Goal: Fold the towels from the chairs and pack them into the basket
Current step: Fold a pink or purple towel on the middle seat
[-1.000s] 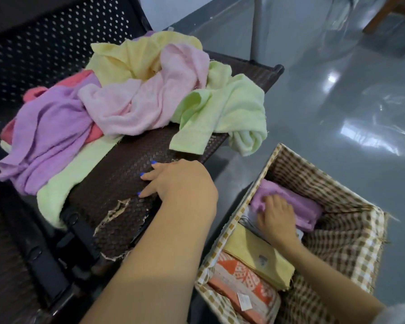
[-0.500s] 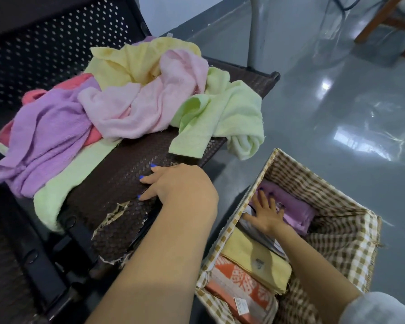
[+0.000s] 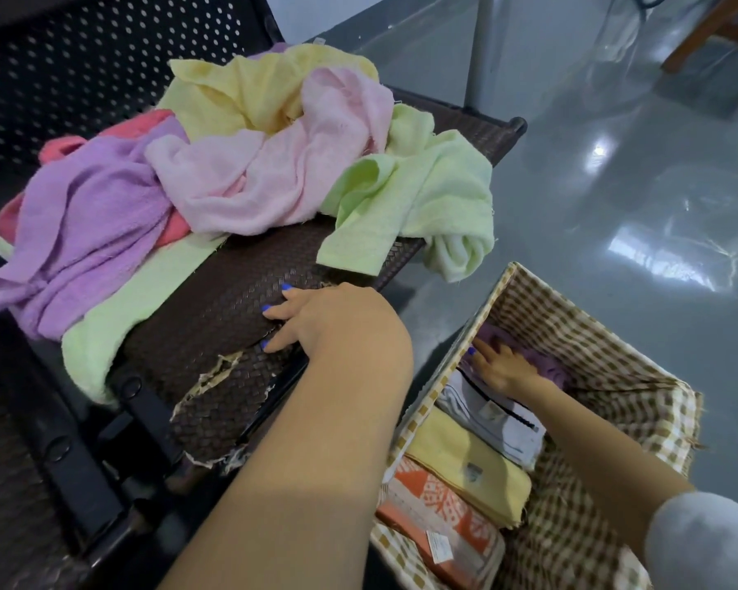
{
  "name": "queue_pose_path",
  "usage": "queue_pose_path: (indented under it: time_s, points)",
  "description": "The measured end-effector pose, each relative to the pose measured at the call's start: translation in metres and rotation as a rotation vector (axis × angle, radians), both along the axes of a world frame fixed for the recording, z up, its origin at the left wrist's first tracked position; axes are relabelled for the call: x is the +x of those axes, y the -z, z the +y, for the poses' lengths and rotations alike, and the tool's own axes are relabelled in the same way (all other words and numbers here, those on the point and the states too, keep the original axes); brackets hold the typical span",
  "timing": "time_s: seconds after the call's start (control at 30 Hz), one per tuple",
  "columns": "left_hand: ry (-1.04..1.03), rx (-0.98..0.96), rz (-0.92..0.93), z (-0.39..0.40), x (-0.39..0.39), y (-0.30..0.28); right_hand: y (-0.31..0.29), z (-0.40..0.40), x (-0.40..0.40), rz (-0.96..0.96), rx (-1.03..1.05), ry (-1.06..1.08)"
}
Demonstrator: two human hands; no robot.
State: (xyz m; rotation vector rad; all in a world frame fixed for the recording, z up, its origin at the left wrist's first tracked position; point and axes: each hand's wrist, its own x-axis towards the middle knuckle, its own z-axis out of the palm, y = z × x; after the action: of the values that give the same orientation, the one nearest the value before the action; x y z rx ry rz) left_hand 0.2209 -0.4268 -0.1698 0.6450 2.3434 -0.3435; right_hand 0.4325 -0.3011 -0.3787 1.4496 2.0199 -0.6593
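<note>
On woven chair seat (image 3: pixel 214 317), left grip (image 3: pixel 316 317) flat, released, right grip (image 3: pixel 501 368) released in basket (image 3: pixel 614 347), glossy grey floor (image 3: pixel 593 198)

**Colours and patterns, chair and basket**

Chair seat (image 3: pixel 231 317): dark brown weave. Loose towels: lilac (image 3: pixel 86 232), pale pink (image 3: pixel 273 181), pale yellow (image 3: pixel 239 95), light green (image 3: pixel 435 193), coral (image 3: pixel 137 125). Basket lining (image 3: pixel 606 359): brown-and-cream check. Folded inside: purple (image 3: pixel 546 364), white (image 3: pixel 495 423), yellow (image 3: pixel 465 466), orange-and-white print (image 3: pixel 435 508). Fingernails blue.

Waiting-area type room: perforated metal bench (image 3: pixel 103 57), glossy grey floor (image 3: pixel 614 206).
</note>
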Motion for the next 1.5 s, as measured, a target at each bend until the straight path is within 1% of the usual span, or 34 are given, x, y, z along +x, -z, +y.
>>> queue_pose_path:
  time_s: [0.1,0.2,0.27,0.3,0.4,0.47,0.53,0.6,0.67,0.77,0.83,0.9,0.93,0.97,1.03,1.07,1.1,1.17,1.3,1.4,1.5]
  points:
    - [0.105,0.011,0.04,-0.004,-0.001,0.003,0.011,0.007,0.003,0.005,-0.044,-0.008]
    - [0.18,0.009,0.084,-0.009,0.0,0.006,0.011,-0.002,-0.004,-0.033,-0.023,-0.001]
    - [0.198,0.007,0.095,-0.011,0.002,0.004,0.007,-0.013,-0.004,0.001,-0.004,0.052]
    - [0.207,0.002,0.099,-0.011,0.002,0.004,0.006,-0.021,-0.002,0.032,0.038,0.089]
    - [0.177,0.001,0.079,-0.012,0.004,-0.002,0.009,-0.052,0.013,0.121,0.307,0.218]
    - [0.113,0.007,0.049,-0.01,0.007,-0.008,0.015,-0.07,0.025,0.117,0.366,0.276]
    - [0.062,0.014,0.027,-0.011,0.009,-0.011,0.027,-0.074,0.034,0.069,0.314,0.29]
    - [0.065,0.003,0.017,-0.012,0.008,-0.011,0.029,-0.062,0.032,0.058,0.258,0.345]
    - [0.142,0.025,0.038,-0.015,0.007,-0.012,0.027,-0.048,0.031,0.028,0.191,0.38]
    - [0.298,0.09,0.123,-0.025,0.01,-0.016,0.025,-0.032,0.038,-0.027,0.056,0.332]
    - [0.329,0.108,0.142,-0.029,0.009,-0.018,0.024,-0.025,0.04,-0.083,-0.021,0.256]
    - [0.337,0.105,0.136,-0.03,0.01,-0.02,0.019,-0.027,0.038,-0.114,-0.045,0.266]
    - [0.346,0.098,0.131,-0.03,0.011,-0.022,0.015,-0.033,0.032,-0.1,-0.002,0.294]
    - [0.35,0.086,0.128,-0.031,0.011,-0.023,0.011,-0.043,0.025,-0.052,0.088,0.321]
    - [0.347,0.066,0.125,-0.033,0.012,-0.027,0.005,-0.072,0.01,0.117,0.305,0.331]
    - [0.345,0.064,0.124,-0.034,0.014,-0.028,0.004,-0.088,0.002,0.194,0.351,0.296]
    - [0.343,0.065,0.125,-0.035,0.015,-0.03,0.005,-0.102,-0.005,0.231,0.347,0.246]
    - [0.332,0.075,0.123,-0.037,0.015,-0.033,0.018,-0.12,-0.014,0.232,0.278,0.153]
    - [0.317,0.105,0.089,-0.042,0.013,-0.038,0.03,-0.124,-0.019,0.115,0.016,0.11]
    - [0.308,0.155,0.068,-0.047,0.007,-0.038,0.023,-0.133,-0.021,0.028,-0.065,0.05]
    - [0.305,0.243,0.042,-0.054,0.001,-0.038,0.014,-0.133,-0.029,-0.03,-0.1,0.033]
